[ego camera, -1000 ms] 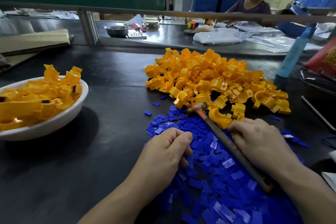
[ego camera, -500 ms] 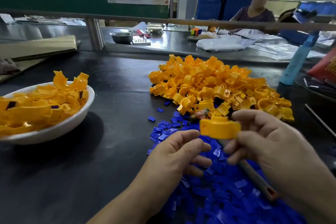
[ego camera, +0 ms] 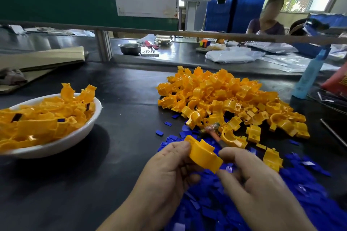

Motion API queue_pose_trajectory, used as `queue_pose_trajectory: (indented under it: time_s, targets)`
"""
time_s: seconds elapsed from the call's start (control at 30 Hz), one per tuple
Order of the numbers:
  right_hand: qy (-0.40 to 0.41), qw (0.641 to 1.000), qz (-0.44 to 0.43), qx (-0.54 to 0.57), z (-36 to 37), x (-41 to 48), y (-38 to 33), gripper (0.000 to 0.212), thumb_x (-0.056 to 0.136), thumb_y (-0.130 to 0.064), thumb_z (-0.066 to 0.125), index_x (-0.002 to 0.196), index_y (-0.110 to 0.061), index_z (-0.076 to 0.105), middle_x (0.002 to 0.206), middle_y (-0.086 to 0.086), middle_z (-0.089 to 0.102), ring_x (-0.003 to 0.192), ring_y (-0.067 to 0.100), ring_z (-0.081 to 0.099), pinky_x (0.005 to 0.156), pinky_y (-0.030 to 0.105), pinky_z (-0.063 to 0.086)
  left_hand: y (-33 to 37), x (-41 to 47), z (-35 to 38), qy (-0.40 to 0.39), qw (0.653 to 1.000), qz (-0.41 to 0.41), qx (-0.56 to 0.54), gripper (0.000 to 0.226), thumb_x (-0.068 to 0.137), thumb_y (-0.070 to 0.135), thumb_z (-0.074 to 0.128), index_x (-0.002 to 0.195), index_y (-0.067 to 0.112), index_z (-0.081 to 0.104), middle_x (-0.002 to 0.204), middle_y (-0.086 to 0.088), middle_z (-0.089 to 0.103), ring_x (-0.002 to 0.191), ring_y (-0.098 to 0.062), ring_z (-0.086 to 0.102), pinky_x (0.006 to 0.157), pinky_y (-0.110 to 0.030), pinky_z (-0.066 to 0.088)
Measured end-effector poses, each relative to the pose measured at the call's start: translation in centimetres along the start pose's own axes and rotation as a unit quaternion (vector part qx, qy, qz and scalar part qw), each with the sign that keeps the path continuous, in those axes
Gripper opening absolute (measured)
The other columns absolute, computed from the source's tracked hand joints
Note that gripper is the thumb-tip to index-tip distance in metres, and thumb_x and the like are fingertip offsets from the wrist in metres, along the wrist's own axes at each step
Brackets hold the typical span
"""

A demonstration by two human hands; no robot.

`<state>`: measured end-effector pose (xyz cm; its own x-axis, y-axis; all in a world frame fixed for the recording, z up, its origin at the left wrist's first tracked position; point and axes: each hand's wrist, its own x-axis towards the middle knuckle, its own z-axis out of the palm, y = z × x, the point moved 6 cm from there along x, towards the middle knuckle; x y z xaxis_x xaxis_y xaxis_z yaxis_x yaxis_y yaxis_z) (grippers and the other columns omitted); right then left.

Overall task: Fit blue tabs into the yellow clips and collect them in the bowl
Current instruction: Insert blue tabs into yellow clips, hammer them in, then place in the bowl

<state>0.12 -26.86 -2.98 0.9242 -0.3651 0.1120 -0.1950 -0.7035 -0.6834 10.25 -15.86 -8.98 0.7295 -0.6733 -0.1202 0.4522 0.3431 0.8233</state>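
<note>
Head view of a black table (ego camera: 122,184) that runs from the near edge of the frame to a metal rail (ego camera: 169,33) across the far side. A broad band of dark tabletop shows between the bowl on the left and the 2 heaps on the right.

The blue tabs (ego camera: 300,193) lie in a flat spread at near right, running out of frame at the near and right edges, with a few strays scattered toward the left. Just beyond them is the pile of yellow clips (ego camera: 225,97), its near margin overlapping the far edge of the tabs. The white bowl (ego camera: 71,140) stands at the left, cut by the left frame edge, well apart from both heaps. It is heaped above its rim with clips, several showing a dark blue insert.

The left hand (ego camera: 165,174) and right hand (ego camera: 262,189) meet above the near-left part of the tab spread. Between them is the held clip (ego camera: 203,154), raised off the table and tilted down to the right. The left thumb and curled fingers pinch its left end; the right thumb and forefinger pinch its right end. Whether either hand also carries a tab cannot be told.

An orange-handled tool (ego camera: 214,131) lies just beyond the hands at the pile's near margin. A blue bottle (ego camera: 308,78) stands upright at far right.
</note>
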Motion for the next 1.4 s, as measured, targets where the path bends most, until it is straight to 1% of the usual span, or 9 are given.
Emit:
queue_pose_trajectory:
  time_s: [0.07, 0.13, 0.23, 0.33, 0.67, 0.87, 1.13, 1.23, 1.4]
  targets:
    - [-0.007, 0.977, -0.041, -0.211, -0.1, -0.2, 0.3, 0.049, 0.084, -0.064, 0.041, 0.129, -0.05, 0.026, 0.095, -0.029, 0.045, 0.083, -0.004, 0.053, 0.065, 0.015, 0.048, 0.3, 0.1, -0.4, 0.016, 1.0, 0.004, 0.007, 0.048, 0.066, 0.038, 0.069, 0.101, 0.004, 0.069, 0.078, -0.012, 0.07, 0.063, -0.015, 0.067, 0.051, -0.026, 0.053]
    - [-0.022, 0.958, -0.024, -0.285, -0.4, -0.2, 1.1, 0.064, 0.078, -0.078, 0.026, 0.134, -0.052, 0.008, 0.087, -0.025, 0.042, 0.083, -0.001, 0.052, 0.063, 0.016, 0.047, 0.5, 0.2, -0.6, 0.022, 1.0, 0.009, 0.015, 0.046, 0.062, 0.036, 0.069, 0.097, 0.006, 0.067, 0.071, -0.008, 0.068, 0.06, -0.014, 0.066, 0.05, -0.025, 0.051]
    - [-0.078, 0.94, -0.001, -0.332, 0.2, -0.6, 2.5, 0.068, 0.074, -0.083, 0.025, 0.133, -0.053, 0.008, 0.093, -0.019, 0.056, 0.085, 0.005, 0.058, 0.06, 0.021, 0.049, 0.6, 0.1, -0.5, 0.027, 0.999, 0.012, 0.04, 0.04, 0.061, 0.027, 0.07, 0.096, 0.009, 0.063, 0.071, -0.005, 0.071, 0.06, -0.012, 0.065, 0.051, -0.023, 0.05]
    - [-0.112, 0.925, -0.015, -0.364, 1.5, -0.7, 2.8, 0.055, 0.079, -0.078, 0.029, 0.127, -0.052, 0.023, 0.105, -0.014, 0.059, 0.089, 0.01, 0.06, 0.059, 0.025, 0.047, 0.4, -0.1, -0.5, 0.047, 0.996, 0.016, 0.07, 0.043, 0.059, 0.021, 0.072, 0.1, 0.01, 0.063, 0.078, -0.006, 0.075, 0.064, -0.013, 0.069, 0.054, -0.024, 0.054]
    - [-0.121, 0.94, -0.01, -0.318, 2.7, -0.2, 3.2, 0.029, 0.09, -0.058, 0.036, 0.114, -0.042, 0.04, 0.11, -0.015, 0.056, 0.094, 0.008, 0.056, 0.067, 0.026, 0.046, -0.3, 0.3, -1.3, 0.052, 0.991, 0.032, 0.117, 0.05, 0.062, 0.019, 0.079, 0.11, 0.014, 0.064, 0.09, -0.008, 0.076, 0.081, -0.023, 0.075, 0.062, -0.03, 0.057]
    - [-0.113, 0.942, -0.022, -0.315, 2.9, -0.1, 2.8, 0.041, 0.088, -0.065, 0.033, 0.123, -0.043, 0.032, 0.118, -0.015, 0.057, 0.102, 0.01, 0.057, 0.072, 0.029, 0.05, -0.6, 0.3, -1.3, 0.06, 0.987, 0.031, 0.146, 0.048, 0.063, 0.025, 0.077, 0.109, 0.017, 0.065, 0.103, -0.016, 0.073, 0.092, -0.037, 0.072, 0.07, -0.041, 0.058]
    - [-0.09, 0.951, -0.039, -0.293, 3.1, 0.1, 3.3, 0.023, 0.093, -0.052, 0.034, 0.11, -0.041, 0.044, 0.103, -0.013, 0.06, 0.094, 0.01, 0.059, 0.072, 0.032, 0.052, -0.9, 0.7, -1.7, 0.076, 0.983, 0.023, 0.164, 0.048, 0.06, 0.03, 0.078, 0.105, 0.022, 0.067, 0.111, -0.017, 0.07, 0.099, -0.04, 0.069, 0.07, -0.043, 0.058]
    - [-0.071, 0.955, -0.051, -0.284, 2.9, 0.1, 3.4, 0.022, 0.094, -0.051, 0.032, 0.109, -0.04, 0.045, 0.1, -0.013, 0.061, 0.091, 0.008, 0.058, 0.071, 0.03, 0.052, -1.0, 0.9, -1.9, 0.082, 0.981, 0.019, 0.176, 0.049, 0.058, 0.032, 0.079, 0.104, 0.024, 0.068, 0.113, -0.015, 0.07, 0.102, -0.039, 0.068, 0.078, -0.049, 0.058]
    - [-0.013, 0.964, -0.081, -0.253, 2.2, 0.1, 2.9, 0.026, 0.094, -0.053, 0.028, 0.112, -0.043, 0.043, 0.094, -0.015, 0.061, 0.084, 0.007, 0.057, 0.068, 0.021, 0.045, -1.0, 0.8, -2.0, 0.08, 0.981, 0.021, 0.177, 0.048, 0.058, 0.032, 0.08, 0.104, 0.026, 0.068, 0.108, -0.01, 0.073, 0.099, -0.036, 0.07, 0.076, -0.045, 0.058]
